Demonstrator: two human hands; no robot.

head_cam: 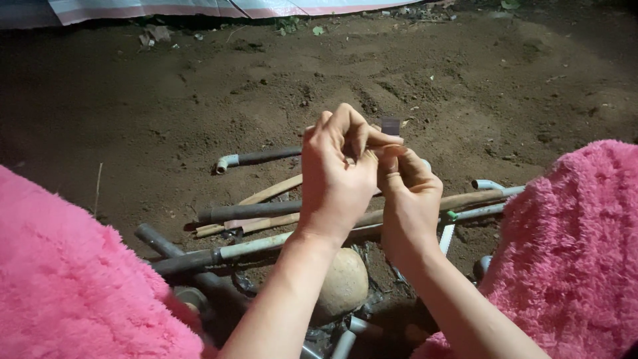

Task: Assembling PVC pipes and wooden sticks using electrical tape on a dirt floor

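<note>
One view only, from the head, and it looks steeply down and forward from just above the person's own arms. It sits close: the left hand (339,176) and right hand (409,199) meet dead centre, forearms running in from the near edge. Pink fluffy fabric (73,279) crowds the near left and right corners. Below the hands lies a heap of pipes (249,211) on bare soil (465,86), which stretches away to a pale sheet (166,8) at the far edge.
</note>
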